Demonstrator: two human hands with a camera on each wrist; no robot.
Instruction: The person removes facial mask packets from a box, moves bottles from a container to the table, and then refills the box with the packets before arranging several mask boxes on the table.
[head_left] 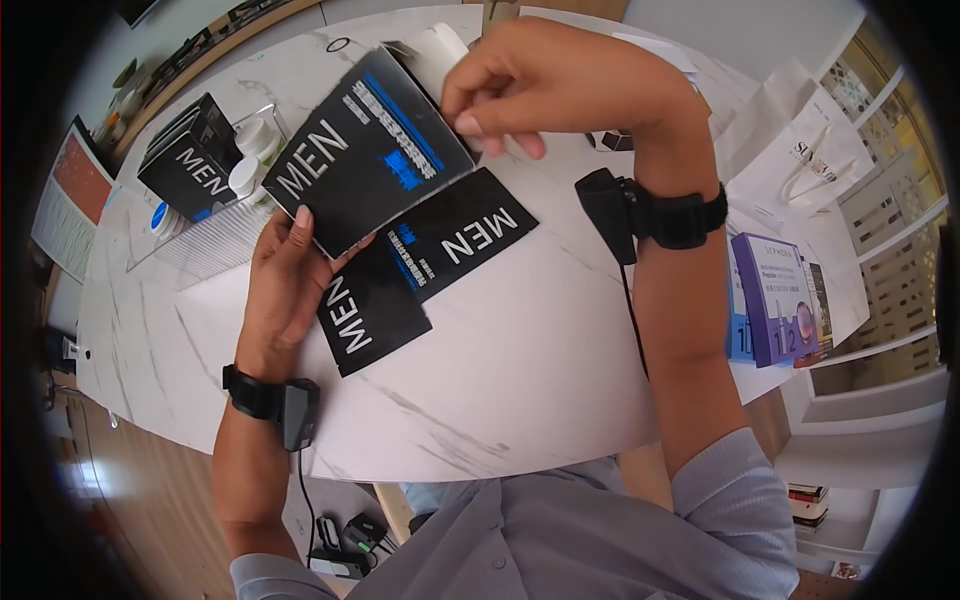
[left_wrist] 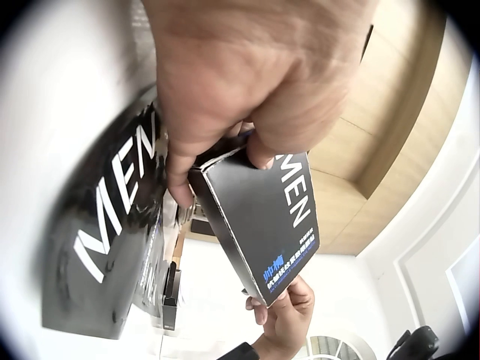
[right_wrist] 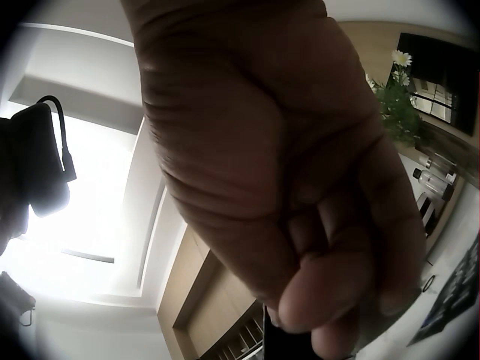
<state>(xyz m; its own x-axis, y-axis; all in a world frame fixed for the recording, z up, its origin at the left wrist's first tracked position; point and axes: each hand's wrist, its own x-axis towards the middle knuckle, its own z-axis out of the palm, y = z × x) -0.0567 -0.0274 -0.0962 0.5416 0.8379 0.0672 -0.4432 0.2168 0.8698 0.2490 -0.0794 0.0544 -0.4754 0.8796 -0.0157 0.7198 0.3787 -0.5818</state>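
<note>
My left hand (head_left: 285, 285) grips a black box (head_left: 365, 150) lettered MEN by its lower corner, thumb across the front and fingers behind. The box tilts above the table; its far end shows a raised flap (head_left: 402, 48). At that end, my right hand (head_left: 520, 90) has its fingers curled, with thumb and fingertips pinching the box's edge. In the left wrist view the right hand (left_wrist: 285, 319) meets the box's far corner. Under the box lie two overlapping black sachets, one nearer (head_left: 375, 325) and one farther (head_left: 480, 235), both printed MEN.
A clear ribbed organizer (head_left: 195, 250) at the left holds white-lidded jars (head_left: 255, 140) and more black MEN boxes (head_left: 190, 165). On the right stand a purple box (head_left: 780, 295) and a white paper bag (head_left: 800, 140). A black ring (head_left: 339, 45) lies on the marble-patterned table (head_left: 530, 370).
</note>
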